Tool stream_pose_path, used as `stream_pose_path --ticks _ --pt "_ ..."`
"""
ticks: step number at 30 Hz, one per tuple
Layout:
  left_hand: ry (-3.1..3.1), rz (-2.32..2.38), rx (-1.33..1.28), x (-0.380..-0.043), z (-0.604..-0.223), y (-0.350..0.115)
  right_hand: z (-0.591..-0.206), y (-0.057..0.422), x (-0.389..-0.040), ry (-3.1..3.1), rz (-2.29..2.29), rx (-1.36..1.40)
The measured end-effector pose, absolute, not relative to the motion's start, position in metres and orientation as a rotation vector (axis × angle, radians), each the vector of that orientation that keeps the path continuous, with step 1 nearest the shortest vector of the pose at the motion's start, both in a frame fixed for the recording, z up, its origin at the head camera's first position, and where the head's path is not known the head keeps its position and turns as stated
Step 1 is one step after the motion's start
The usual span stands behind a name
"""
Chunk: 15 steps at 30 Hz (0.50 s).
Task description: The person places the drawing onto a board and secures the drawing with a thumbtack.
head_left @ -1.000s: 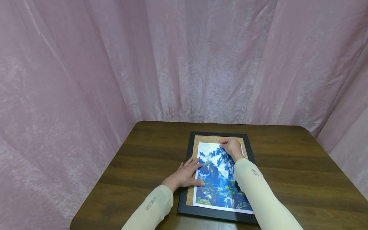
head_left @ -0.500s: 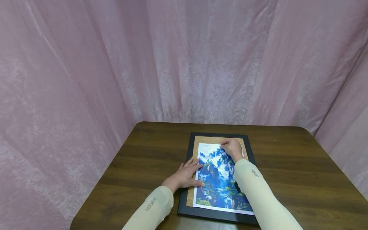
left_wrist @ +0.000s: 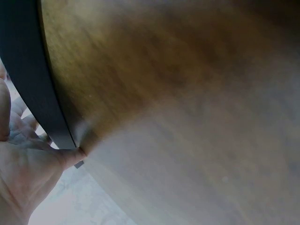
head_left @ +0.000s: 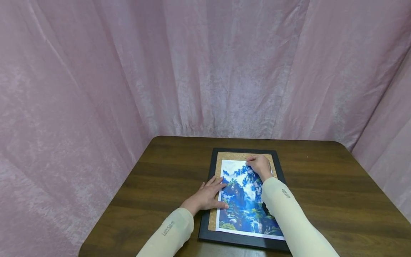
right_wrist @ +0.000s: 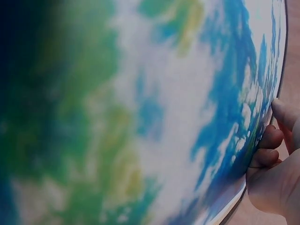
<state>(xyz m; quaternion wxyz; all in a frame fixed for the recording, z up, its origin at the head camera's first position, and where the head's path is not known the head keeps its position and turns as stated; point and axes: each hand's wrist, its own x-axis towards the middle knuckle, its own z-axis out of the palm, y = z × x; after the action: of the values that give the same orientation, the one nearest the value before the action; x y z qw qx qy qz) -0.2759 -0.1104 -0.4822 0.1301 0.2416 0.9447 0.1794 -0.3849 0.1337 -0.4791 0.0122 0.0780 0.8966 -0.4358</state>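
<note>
A blue landscape print (head_left: 236,200) on white paper lies over a cork board (head_left: 212,219) with a black frame (head_left: 244,243). Fingers spread, my left hand (head_left: 207,195) rests flat across the print's left edge, the cork and the frame; in the left wrist view, this hand (left_wrist: 30,161) shows beside the dark frame (left_wrist: 35,70). My right hand (head_left: 260,166) has curled fingers, their tips pinched together at the print's top edge. Whatever small thing they pinch there is hidden. The right wrist view shows those fingers (right_wrist: 266,157) at the edge of the blurred print (right_wrist: 187,93).
All of this lies on a brown wooden table (head_left: 154,185) with rounded far corners. A tiny pale speck (head_left: 307,156) sits on the tabletop to the right of the frame. Pink curtains (head_left: 205,71) hang behind and at both sides. Pale sleeves (head_left: 295,214) cover both forearms.
</note>
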Motion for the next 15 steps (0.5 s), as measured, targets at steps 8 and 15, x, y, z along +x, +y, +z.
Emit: stream_pose_path --ticks 8,15 --pt "2.742 0.522 0.702 -0.2751 -0.4798 -0.1101 -0.4754 0.1322 -0.3854 2.815 -1.317 0.227" --pt "2.740 0.517 0.710 -0.2752 -0.4797 -0.1105 -0.4749 0.1317 -0.3869 2.858 -1.241 0.196"
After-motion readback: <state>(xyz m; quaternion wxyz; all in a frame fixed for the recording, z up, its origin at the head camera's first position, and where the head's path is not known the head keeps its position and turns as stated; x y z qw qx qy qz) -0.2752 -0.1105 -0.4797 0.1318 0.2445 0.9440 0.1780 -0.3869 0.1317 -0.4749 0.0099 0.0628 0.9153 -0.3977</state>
